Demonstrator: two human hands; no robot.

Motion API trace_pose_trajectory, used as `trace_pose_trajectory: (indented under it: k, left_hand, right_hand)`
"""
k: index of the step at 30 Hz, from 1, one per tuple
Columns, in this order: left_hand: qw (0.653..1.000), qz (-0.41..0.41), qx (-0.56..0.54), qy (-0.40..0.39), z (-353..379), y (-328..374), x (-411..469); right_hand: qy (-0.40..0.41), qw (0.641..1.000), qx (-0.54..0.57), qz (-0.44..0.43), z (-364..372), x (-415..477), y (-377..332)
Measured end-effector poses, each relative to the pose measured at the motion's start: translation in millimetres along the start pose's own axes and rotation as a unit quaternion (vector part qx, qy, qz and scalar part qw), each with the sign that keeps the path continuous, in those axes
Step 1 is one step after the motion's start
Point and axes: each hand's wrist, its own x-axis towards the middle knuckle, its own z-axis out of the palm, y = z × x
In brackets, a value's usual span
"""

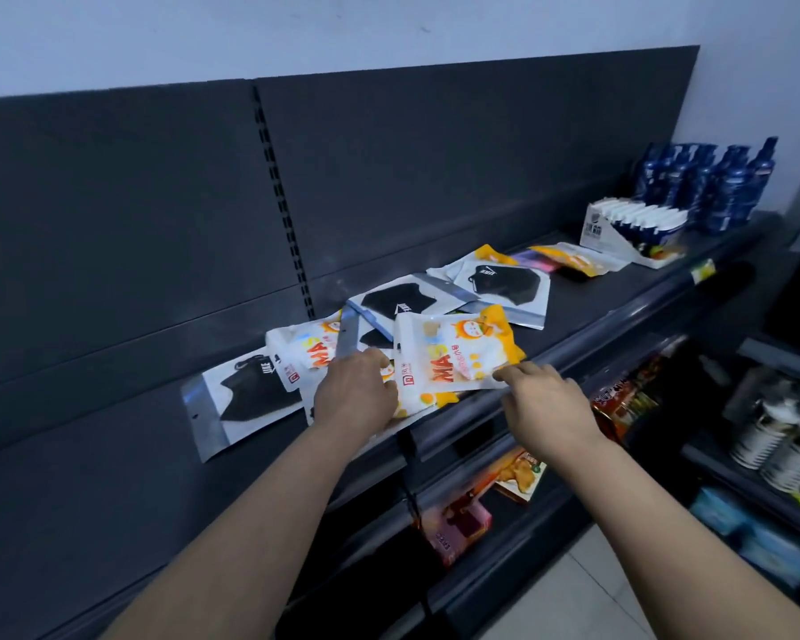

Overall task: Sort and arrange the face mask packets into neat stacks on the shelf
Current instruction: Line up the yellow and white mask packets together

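Several face mask packets lie scattered on the dark shelf (587, 307). An orange-and-white packet (453, 358) lies at the shelf's front edge. My right hand (543, 399) pinches its near right corner. My left hand (354, 392) rests on its left side, fingers curled over a second orange-and-white packet (299, 351). A clear packet with a black mask (246, 392) lies at the far left. Two more black-mask packets (398, 302) (504, 284) overlap behind. A further orange packet (569, 258) lies toward the right.
A white display box of sachets (629, 228) and several blue bottles (712, 182) stand at the shelf's right end. Lower shelves hold snack packets (518, 473) and cans (777, 445). The dark back panel (158, 214) rises behind the shelf.
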Motion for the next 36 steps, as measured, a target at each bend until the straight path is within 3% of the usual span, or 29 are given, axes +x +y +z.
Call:
trace_pose_trajectory:
  k: [9,12,17,22,29,36]
  left_hand:
    - [0.999,0.015,-0.033,0.029,18.9,16.6,94.2]
    - [0.998,0.016,-0.047,0.049,19.8,25.1,132.2]
    - [0.996,0.012,-0.062,0.066,17.2,29.2,171.8]
    - [0.996,-0.002,-0.053,0.077,16.0,18.0,194.6]
    - [0.996,-0.017,-0.066,0.066,42.1,46.9,219.6]
    - [0.997,-0.030,-0.051,0.049,91.9,132.2,256.7]
  right_hand:
    - [-0.034,0.999,0.029,-0.013,17.9,80.4,15.7]
    - [-0.050,0.996,0.057,-0.043,27.5,107.9,7.6]
    - [-0.002,0.993,0.061,-0.099,38.5,154.0,-20.1]
    - [-0.031,0.985,0.103,-0.135,39.1,199.8,-30.7]
    - [0.004,0.993,0.086,-0.077,31.1,245.0,51.9]
    - [0.028,0.999,0.007,-0.039,29.4,289.9,164.2]
